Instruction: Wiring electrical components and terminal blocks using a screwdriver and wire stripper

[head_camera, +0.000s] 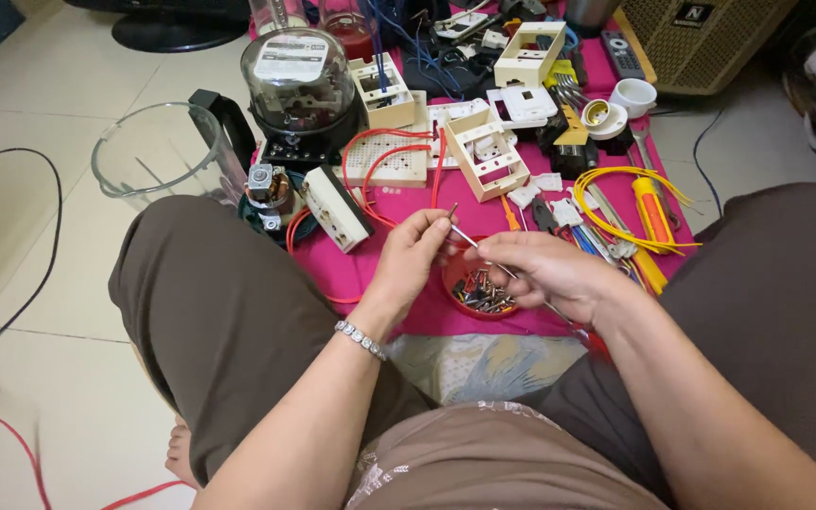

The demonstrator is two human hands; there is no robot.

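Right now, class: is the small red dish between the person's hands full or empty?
Partly full. The red dish holds a heap of small metal screws, with its rim showing around them, under the right hand.

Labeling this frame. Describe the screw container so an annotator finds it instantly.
On the pink cloth between the person's knees, look directly under the left hand and right hand. The small round red dish sits there, the only container filled with loose metal screws.

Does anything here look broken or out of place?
Yes: the glass jug stands on the floor tiles beside the pink cloth, and several switch housings lie opened up, red wires trailing loose.
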